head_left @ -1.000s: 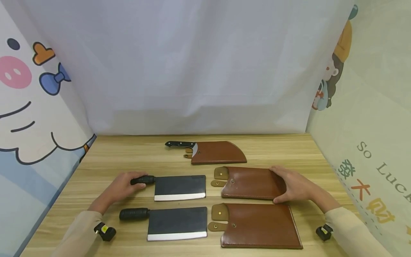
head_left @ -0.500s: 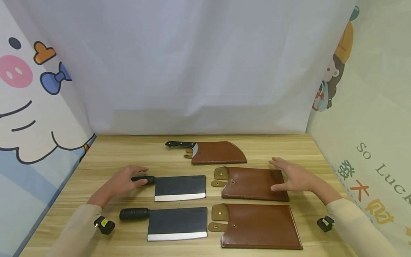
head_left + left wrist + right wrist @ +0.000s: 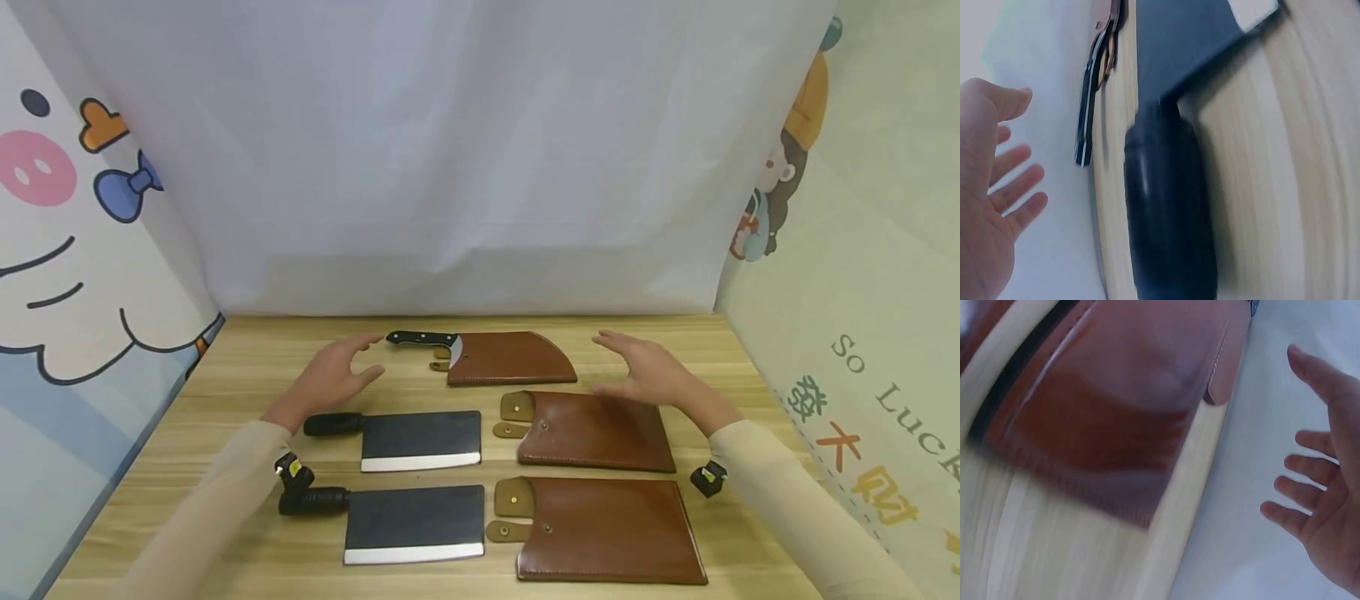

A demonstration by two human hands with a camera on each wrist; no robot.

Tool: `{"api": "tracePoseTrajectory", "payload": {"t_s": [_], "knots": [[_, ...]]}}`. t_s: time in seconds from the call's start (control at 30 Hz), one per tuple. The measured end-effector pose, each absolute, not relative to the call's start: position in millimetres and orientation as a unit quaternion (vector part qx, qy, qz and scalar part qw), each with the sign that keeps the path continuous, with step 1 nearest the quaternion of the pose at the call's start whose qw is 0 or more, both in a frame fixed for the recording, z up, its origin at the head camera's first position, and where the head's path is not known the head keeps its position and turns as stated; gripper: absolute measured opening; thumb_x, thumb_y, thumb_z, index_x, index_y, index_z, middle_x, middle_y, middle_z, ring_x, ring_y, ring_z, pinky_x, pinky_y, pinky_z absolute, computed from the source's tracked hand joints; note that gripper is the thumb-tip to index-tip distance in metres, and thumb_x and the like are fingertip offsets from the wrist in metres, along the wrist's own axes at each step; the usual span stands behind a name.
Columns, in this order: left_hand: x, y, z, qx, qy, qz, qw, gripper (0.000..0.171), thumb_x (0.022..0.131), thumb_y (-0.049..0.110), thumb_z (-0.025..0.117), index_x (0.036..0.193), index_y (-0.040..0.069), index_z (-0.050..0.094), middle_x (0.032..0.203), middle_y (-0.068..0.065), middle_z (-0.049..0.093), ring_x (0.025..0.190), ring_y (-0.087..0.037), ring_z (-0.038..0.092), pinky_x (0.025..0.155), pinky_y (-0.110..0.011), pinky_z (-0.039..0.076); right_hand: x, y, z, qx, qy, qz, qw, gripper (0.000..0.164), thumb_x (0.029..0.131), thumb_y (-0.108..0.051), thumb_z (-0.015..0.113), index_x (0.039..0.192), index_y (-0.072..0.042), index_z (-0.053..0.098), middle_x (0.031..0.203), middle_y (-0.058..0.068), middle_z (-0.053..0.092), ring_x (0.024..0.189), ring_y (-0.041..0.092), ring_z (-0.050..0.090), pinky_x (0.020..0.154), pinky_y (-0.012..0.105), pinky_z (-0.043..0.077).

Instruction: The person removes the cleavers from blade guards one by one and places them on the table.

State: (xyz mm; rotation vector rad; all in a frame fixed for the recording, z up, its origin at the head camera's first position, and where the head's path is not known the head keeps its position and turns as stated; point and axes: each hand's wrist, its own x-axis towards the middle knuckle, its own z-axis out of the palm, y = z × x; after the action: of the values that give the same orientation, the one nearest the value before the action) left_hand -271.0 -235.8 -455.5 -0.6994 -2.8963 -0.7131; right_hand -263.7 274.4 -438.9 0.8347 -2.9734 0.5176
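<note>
Head view, front row: I've got the near cleaver (image 3: 414, 518) flat on the wooden table (image 3: 435, 393), bright edge toward the person, with the near sheath (image 3: 607, 533), brown and tan-strapped, just beside its blade.
Middle row: second cleaver (image 3: 422, 436), same lie, handle leftward, and the second sheath (image 3: 588, 433) right beside it.
Left hand: here it is (image 3: 333, 375), thumb well apart from loosely spread fingers, nothing in its grasp; it hangs clear of the second cleaver's handle, fingertips near the butt of the far knife.
Right hand: also holding nothing (image 3: 648, 367), thumb wide of the gently bent fingers, poised by the second sheath's far edge (my right wrist feed blurs, but shows clear space between them).
Sheathed knife: there in the far row (image 3: 510, 358), between the two hands, black riveted handle pointing left, a sliver of metal showing at the sheath's mouth.
Backdrop: white cloth (image 3: 465, 150) behind everything, pig-print panel (image 3: 37, 167) left, lettered panel (image 3: 855, 367) right.
</note>
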Motion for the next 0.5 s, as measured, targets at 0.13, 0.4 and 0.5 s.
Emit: {"api": "tracePoseTrajectory", "payload": {"t_s": [0.13,0.4,0.5], "knots": [[-287.9,-218.9,-463.4,-0.217,-0.946,-0.238,0.045,0.063,0.099,0.029,0.069,0.151,0.0,0.047,0.148,-0.026,0.051,0.13,-0.046,0.053,0.106,-0.064,0.043,-274.4,258.0,-446.1,0.25,-0.949,0.191,0.008,0.085,0.088,-0.045,0.08,0.151,0.0,0.046,0.154,0.026,0.045,0.138,0.047,0.047,0.109,0.062,0.041],[-315.6,-203.8,-475.9,-0.193,-0.952,-0.234,0.036,0.068,0.1,0.032,0.069,0.152,-0.003,0.043,0.155,-0.027,0.042,0.142,-0.046,0.041,0.116,-0.061,0.033,-295.7,232.8,-464.4,0.229,-0.948,0.223,0.001,0.091,0.086,-0.048,0.08,0.153,0.002,0.043,0.156,0.026,0.042,0.141,0.047,0.044,0.112,0.061,0.039],[-322.3,-204.0,-478.7,-0.191,-0.953,-0.236,0.026,0.069,0.099,0.032,0.069,0.152,-0.003,0.042,0.156,-0.028,0.041,0.142,-0.046,0.04,0.116,-0.061,0.033,-302.1,225.3,-470.0,0.229,-0.946,0.229,-0.008,0.092,0.086,-0.046,0.081,0.153,0.003,0.043,0.156,0.027,0.041,0.141,0.047,0.042,0.113,0.061,0.037]]}}
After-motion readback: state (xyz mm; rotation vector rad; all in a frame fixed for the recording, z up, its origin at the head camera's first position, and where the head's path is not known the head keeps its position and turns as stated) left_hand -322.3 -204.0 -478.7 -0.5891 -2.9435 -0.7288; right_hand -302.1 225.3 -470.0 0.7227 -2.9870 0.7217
